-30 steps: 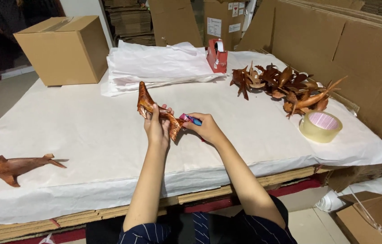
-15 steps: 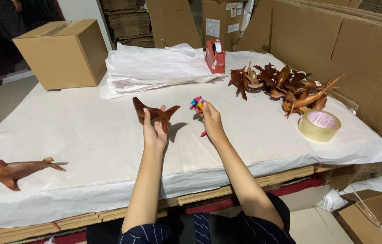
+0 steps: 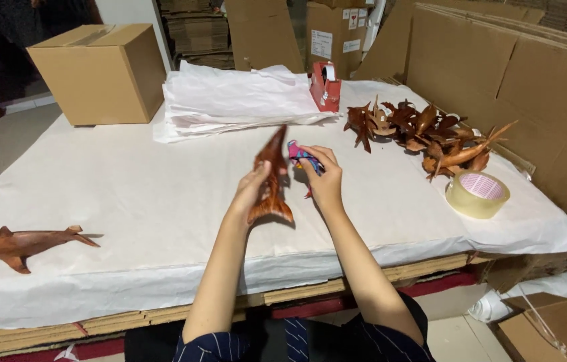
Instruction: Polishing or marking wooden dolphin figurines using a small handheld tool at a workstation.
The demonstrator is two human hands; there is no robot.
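- Wooden fish (image 3: 271, 177), reddish brown, is held upright above the table (image 3: 129, 194) in the left hand (image 3: 251, 190); fingers are closed around its lower body, tail fin flared at the bottom, nose pointing up.
- Right hand (image 3: 324, 179) sits just right of that grip, closed on a small pink-and-blue object (image 3: 299, 153) whose tip lies near the fish's upper body; whether the two touch cannot be told.
- Judgement on handling: the left grip sits low on the carving, so the top is free to wobble. A hold nearer mid-body, with the right hand working close to the supported part, would steady the contact.
- Fins and tail look thin; pressure is better kept on the thick body.
- Open room: bare white paper lies all around the hands, widest to the left of the grip and toward the person.
- Left of the grip, well apart, a second carved fish (image 3: 25, 243) lies flat near the table's near edge.
- Right of the grip, a pile of carvings (image 3: 424, 131) and a tape roll (image 3: 476, 194) stand near the right edge; a wide sweep that way risks a knock.
- Beyond the grip: paper stack (image 3: 230, 100), red tape dispenser (image 3: 324, 87), cardboard box (image 3: 99, 70).
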